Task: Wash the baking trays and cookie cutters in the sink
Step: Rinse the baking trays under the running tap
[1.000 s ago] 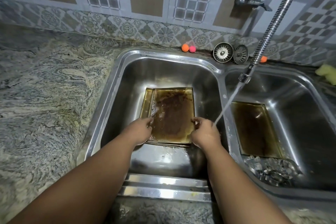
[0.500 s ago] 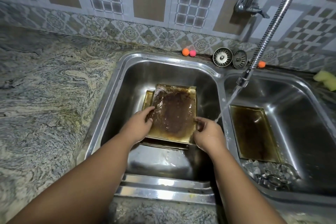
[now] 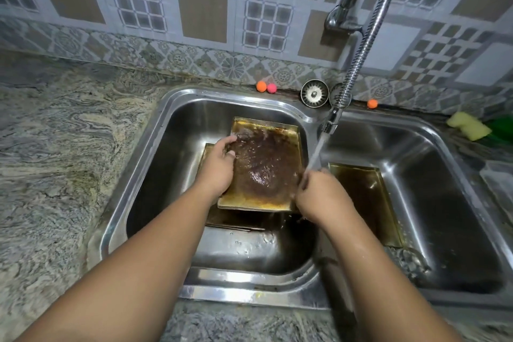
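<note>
The double-bowl steel sink [image 3: 155,147] fills the frame. In its left bowl both hands hold a grimy baking tray [image 3: 263,169] raised above another tray [image 3: 211,153] lying beneath. The left hand [image 3: 218,172], at nine o'clock of the tray, clamps its rim; the right hand [image 3: 319,197], at four o'clock, grips the opposite edge under the water stream [image 3: 315,155]. A third tray [image 3: 366,203] rests in the right bowl, with what look like cookie cutters [image 3: 408,261] at its five o'clock. This looks like the rinsing step; scrubbing with the sponge [image 3: 469,125] seems next.

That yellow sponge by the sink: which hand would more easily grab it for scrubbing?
Probably the right hand: the sponge lies on the counter right of the sink, while the left hand grips the tray's far side.
</note>
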